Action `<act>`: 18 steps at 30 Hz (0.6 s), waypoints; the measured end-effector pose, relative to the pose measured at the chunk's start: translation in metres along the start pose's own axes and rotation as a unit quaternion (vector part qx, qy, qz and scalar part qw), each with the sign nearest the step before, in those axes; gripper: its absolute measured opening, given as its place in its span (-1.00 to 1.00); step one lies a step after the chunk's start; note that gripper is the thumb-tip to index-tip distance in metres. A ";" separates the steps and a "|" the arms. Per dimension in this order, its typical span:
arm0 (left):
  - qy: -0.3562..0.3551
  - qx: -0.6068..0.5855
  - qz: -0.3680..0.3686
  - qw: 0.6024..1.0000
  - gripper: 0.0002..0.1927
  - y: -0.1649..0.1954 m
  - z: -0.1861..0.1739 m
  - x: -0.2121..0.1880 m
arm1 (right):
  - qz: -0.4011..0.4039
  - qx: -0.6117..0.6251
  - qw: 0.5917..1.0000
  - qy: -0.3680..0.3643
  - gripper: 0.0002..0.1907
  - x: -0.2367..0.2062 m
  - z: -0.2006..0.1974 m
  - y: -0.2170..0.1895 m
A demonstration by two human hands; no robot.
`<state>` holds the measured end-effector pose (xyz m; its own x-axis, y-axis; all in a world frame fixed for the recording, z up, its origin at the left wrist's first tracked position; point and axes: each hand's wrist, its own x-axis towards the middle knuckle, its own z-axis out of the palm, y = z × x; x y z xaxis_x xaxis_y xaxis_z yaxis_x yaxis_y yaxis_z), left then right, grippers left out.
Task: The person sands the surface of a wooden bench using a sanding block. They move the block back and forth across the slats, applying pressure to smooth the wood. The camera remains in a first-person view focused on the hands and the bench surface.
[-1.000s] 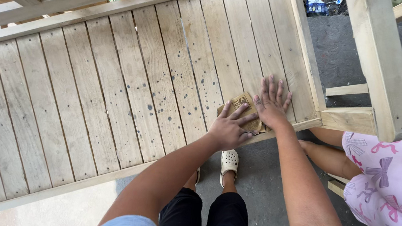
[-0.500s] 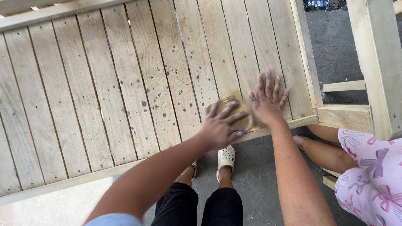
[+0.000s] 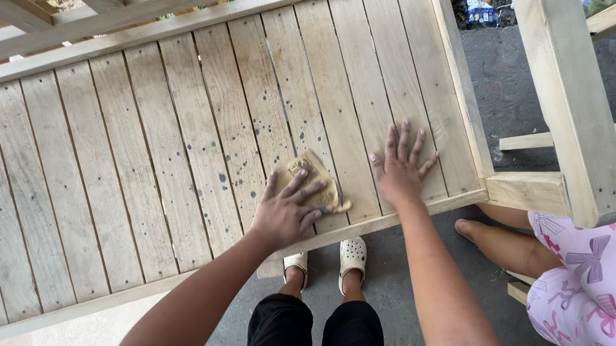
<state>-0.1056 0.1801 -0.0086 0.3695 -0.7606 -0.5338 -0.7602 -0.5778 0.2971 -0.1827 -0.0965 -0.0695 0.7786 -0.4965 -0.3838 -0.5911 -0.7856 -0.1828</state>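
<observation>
The left hand [image 3: 290, 211] presses flat on a tan, crumpled sandpaper sheet [image 3: 312, 180] (grasping nothing else); at its three o'clock, the right hand [image 3: 400, 167] lies released, fingers splayed, on the speckled, weathered wooden slat panel [image 3: 135, 147].

white clogs [image 3: 329, 258] near, on grey pavement [image 3: 530, 89] | pink patterned garment [image 3: 605, 281] right | timber post [image 3: 571, 101] far right | blue package [image 3: 482, 13] far
</observation>
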 end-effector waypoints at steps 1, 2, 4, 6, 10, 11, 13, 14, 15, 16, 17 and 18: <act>0.054 0.000 -0.002 0.999 -0.49 -0.005 -0.006 0.021 | 0.000 -0.006 1.000 0.005 -0.21 -0.001 0.001 -0.004; 0.063 0.009 -0.034 0.997 -0.49 -0.012 -0.015 0.045 | -0.001 -0.014 1.000 0.006 -0.22 -0.002 0.003 -0.006; 0.089 -0.008 -0.097 0.991 -0.49 -0.024 -0.039 0.091 | -0.007 -0.023 1.000 0.008 -0.22 -0.003 0.004 -0.009; 0.131 -0.045 -0.150 0.979 -0.49 -0.027 -0.060 0.116 | -0.021 -0.021 0.999 0.017 -0.23 -0.005 0.004 -0.010; 0.250 -0.049 -0.106 0.961 -0.45 0.006 -0.051 0.076 | -0.047 -0.012 0.996 0.071 -0.26 -0.010 0.009 -0.010; 0.201 -0.029 -0.077 0.976 -0.46 0.021 -0.039 0.052 | -0.045 -0.013 0.996 0.077 -0.26 -0.011 0.010 -0.011; 0.092 -0.012 -0.036 0.995 -0.47 0.041 -0.017 0.006 | -0.043 -0.013 0.995 0.093 -0.28 -0.013 0.013 -0.015; 0.035 -0.017 -0.026 0.999 -0.47 0.042 -0.011 -0.007 | -0.043 -0.013 0.994 0.103 -0.29 -0.013 0.015 -0.017; 0.000 0.007 -0.031 0.999 -0.48 0.038 -0.009 -0.009 | -0.045 -0.013 0.993 0.112 -0.30 -0.011 0.015 -0.020; -0.036 0.032 -0.037 0.998 -0.49 0.029 -0.011 -0.005 | -0.049 -0.009 0.992 0.119 -0.30 -0.010 0.016 -0.022; -0.072 0.056 -0.041 0.995 -0.50 0.014 -0.020 0.012 | -0.051 -0.005 0.991 0.125 -0.30 -0.006 0.015 -0.024; 0.006 0.031 -0.089 0.996 -0.48 -0.005 -0.033 0.037 | -0.053 -0.002 0.990 0.130 -0.30 -0.003 0.014 -0.027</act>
<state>-0.0708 0.1457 -0.0038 0.5068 -0.6514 -0.5646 -0.7135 -0.6846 0.1493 -0.1720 -0.0689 -0.0764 0.8646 -0.4889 -0.1162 -0.5025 -0.8398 -0.2056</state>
